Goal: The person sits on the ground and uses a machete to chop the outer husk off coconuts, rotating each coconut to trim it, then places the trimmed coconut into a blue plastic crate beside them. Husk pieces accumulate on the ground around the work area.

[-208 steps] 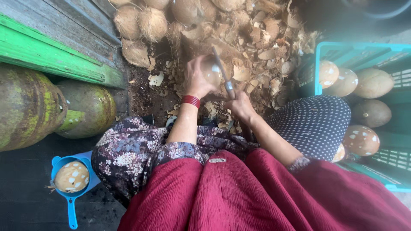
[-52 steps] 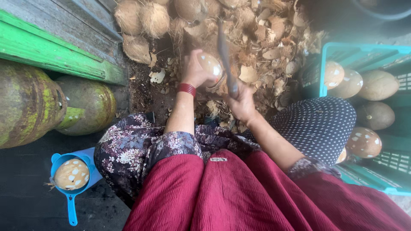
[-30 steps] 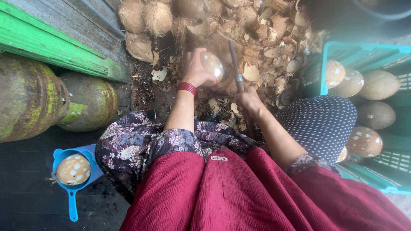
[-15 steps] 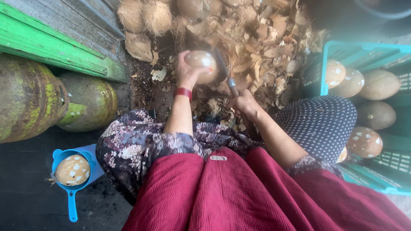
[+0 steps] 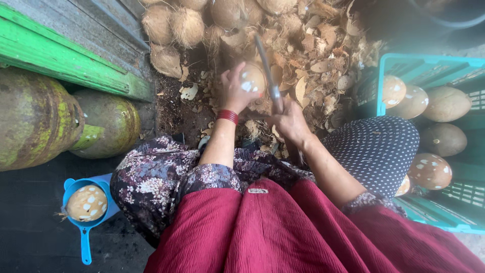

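Observation:
My left hand (image 5: 233, 93) grips a peeled brown coconut (image 5: 252, 79) with white patches, held above the ground in front of my knees. My right hand (image 5: 289, 120) holds a knife (image 5: 268, 71) by its handle, the blade pointing up and away, right beside the coconut. A red band (image 5: 228, 116) circles my left wrist. Both hands hover over a heap of husk scraps (image 5: 323, 55).
Unpeeled hairy coconuts (image 5: 174, 28) lie at the top. A teal crate (image 5: 404, 65) on the right holds several peeled coconuts (image 5: 444, 103). A blue scoop (image 5: 83, 237) at lower left carries one peeled coconut. Two green gas cylinders (image 5: 35, 119) and a green plank (image 5: 70, 65) are on the left.
The coconut has been turned in my left hand and sits slightly lower. The knife has swung from beside the nut to upright against its right side.

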{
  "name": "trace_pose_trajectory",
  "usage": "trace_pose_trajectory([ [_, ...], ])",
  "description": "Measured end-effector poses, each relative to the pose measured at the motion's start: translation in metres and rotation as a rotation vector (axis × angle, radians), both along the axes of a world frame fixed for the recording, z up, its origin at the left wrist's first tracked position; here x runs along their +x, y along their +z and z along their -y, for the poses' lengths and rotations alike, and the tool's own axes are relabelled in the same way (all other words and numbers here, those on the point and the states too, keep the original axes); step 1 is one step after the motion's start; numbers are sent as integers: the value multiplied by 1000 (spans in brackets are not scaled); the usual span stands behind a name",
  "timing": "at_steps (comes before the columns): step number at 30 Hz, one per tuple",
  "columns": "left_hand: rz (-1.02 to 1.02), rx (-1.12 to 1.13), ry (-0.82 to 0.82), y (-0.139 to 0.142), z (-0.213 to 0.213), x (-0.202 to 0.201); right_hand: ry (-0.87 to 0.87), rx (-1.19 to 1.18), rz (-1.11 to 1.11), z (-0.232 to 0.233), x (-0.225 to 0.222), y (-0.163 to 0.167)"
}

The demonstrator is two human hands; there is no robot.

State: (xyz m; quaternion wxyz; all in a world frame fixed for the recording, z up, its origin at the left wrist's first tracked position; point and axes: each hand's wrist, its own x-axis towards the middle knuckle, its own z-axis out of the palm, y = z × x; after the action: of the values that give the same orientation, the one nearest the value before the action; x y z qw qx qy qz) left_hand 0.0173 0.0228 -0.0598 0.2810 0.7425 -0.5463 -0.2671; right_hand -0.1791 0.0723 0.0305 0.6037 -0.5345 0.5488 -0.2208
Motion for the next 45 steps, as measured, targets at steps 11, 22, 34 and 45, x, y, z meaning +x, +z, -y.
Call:
trace_pose_trajectory([
  [11,158,79,19,13,-3,-10,-44,303,36,-1,11,-35],
  [22,98,-186,14,-5,-17,-6,-62,-174,141,-1,8,-31],
  [34,-221,-180,105,-12,-21,13,69,207,-211,1,-6,-17],
  [45,20,-311,121,-15,-17,-7,-53,79,8,-4,14,-50],
])
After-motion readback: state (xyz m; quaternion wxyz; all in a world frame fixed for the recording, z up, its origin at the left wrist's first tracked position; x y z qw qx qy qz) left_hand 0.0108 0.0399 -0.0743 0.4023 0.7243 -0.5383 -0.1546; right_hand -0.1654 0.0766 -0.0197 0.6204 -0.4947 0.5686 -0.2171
